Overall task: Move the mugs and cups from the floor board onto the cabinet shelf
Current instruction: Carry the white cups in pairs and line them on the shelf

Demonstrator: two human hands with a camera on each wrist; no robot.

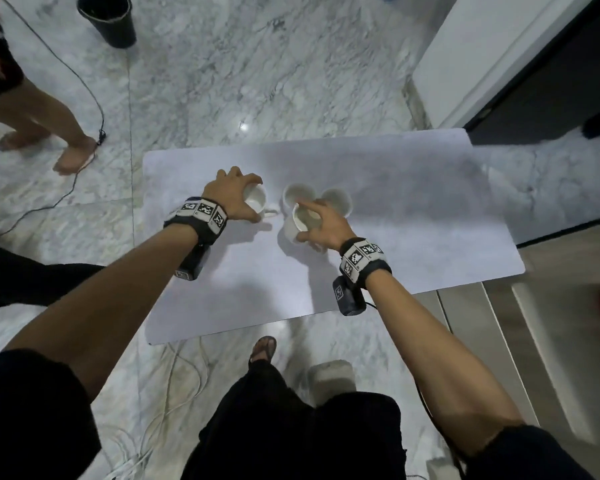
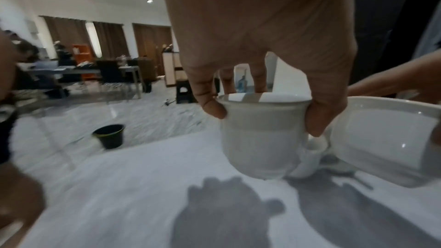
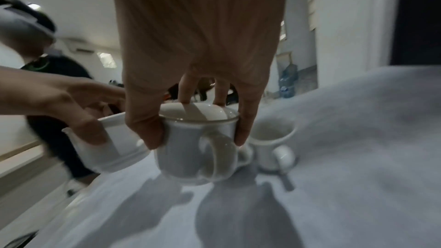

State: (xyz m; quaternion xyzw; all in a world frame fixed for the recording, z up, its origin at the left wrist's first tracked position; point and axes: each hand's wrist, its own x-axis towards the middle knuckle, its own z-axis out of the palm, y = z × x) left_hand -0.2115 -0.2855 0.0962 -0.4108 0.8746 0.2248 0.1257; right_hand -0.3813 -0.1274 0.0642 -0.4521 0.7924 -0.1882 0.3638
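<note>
Your left hand [image 1: 231, 195] clamps one white mug [image 2: 260, 135] by its rim; your right hand [image 1: 323, 221] clamps another [image 3: 198, 146] likewise, both just above the floor board [image 1: 413, 209]. Glazed ceramic: judged rigid, slippery, breakable; two cups [image 1: 336, 199] remain.
</note>
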